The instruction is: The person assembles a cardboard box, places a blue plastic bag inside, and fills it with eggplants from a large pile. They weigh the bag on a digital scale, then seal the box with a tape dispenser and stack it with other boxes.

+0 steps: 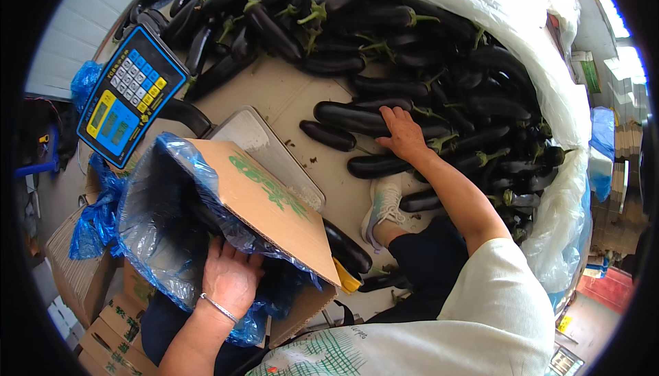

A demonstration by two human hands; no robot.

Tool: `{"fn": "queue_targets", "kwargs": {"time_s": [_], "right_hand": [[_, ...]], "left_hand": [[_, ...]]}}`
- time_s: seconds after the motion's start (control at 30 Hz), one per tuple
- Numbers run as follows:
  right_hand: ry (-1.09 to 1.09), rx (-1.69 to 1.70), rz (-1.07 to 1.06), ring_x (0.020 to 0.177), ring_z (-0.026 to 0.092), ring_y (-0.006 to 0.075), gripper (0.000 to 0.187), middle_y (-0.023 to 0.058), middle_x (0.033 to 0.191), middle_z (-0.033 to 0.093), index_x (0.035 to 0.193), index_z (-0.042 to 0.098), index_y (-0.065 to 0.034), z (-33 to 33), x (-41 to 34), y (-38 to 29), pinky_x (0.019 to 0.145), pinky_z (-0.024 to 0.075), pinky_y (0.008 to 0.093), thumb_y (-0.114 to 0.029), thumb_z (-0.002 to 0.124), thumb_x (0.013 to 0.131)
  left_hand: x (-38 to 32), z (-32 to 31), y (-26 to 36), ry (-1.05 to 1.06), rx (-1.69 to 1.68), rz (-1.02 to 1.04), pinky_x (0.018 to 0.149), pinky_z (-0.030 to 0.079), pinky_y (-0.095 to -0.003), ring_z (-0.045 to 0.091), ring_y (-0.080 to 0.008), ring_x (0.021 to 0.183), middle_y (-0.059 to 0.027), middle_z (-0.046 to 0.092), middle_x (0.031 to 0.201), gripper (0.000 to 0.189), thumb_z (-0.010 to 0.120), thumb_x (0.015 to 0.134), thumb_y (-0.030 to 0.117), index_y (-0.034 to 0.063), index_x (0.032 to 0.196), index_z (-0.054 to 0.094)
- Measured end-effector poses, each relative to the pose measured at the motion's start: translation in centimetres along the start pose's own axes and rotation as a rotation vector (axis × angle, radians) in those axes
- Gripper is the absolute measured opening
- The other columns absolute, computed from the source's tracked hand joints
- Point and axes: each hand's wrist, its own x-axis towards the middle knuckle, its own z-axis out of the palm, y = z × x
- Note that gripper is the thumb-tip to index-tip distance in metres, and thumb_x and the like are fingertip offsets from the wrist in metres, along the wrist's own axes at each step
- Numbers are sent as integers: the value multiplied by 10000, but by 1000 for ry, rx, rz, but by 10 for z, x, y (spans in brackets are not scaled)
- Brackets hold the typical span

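Note:
My right hand [403, 133] rests with its fingers over a large eggplant [350, 118] at the near edge of a big heap of eggplants [412, 57]. A smaller eggplant [327, 136] lies just left of it. My left hand [232, 273], with a bracelet at the wrist, reaches into the mouth of a cardboard box [278, 196] lined with a blue plastic bag [149, 252]; its fingertips are partly hidden by the liner. Dark eggplants show dimly inside the box. The box leans over the metal platform [257, 139] of a scale, whose keypad display unit [133, 95] stands at the left.
Clear plastic sheeting [556, 118] rims the heap. More eggplants [346, 245] and a yellow object [348, 275] lie by the box's right side. My shoe [383, 211] stands on the floor among eggplants. Flattened cardboard [77, 263] and printed boxes [116, 335] are at the lower left.

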Motion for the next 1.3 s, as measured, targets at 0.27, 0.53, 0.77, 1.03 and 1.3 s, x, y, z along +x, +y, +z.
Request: {"fn": "queue_targets", "kwargs": {"time_s": [0.27,0.53,0.77,1.03,1.3], "right_hand": [[226,-305,-119,1123,520,318,718,107,1180,527,1286,485,-146,-23,72,11,874,460,454,-148,834,658],[138,-217,-261,1243,463,341,586,142,1328,480,1229,524,-114,-18,-28,21,998,383,473,-173,781,705],[-30,193,32,907,650,370,245,179,918,674,926,644,-85,-6,-283,60,722,514,478,-292,666,797],[-481,659,605,946,651,374,230,161,959,698,957,694,-96,108,-576,-92,828,518,454,-292,673,839],[-560,753,781,1097,614,354,370,168,1136,671,1156,661,-121,169,-608,-113,920,495,426,-292,697,830]], "left_hand": [[-3,-2,-1,-10,23,0,1045,339,-512,502,-310,1183,-122,615,1165,449,710,767,290,116,1176,647],[-8,9,3,21,87,-10,1004,354,-490,528,-297,1119,-139,610,1150,527,679,802,328,120,1279,601],[-8,10,-4,9,287,151,747,455,-408,630,-246,880,-77,661,879,393,577,803,197,141,1187,637],[-20,-12,44,56,-154,-61,856,500,-403,653,-338,955,-181,693,1041,336,508,904,118,10,1205,611],[-78,17,79,135,-956,-120,1027,401,-323,545,-222,1183,-127,572,1317,503,483,1036,353,-28,1365,489]]}}
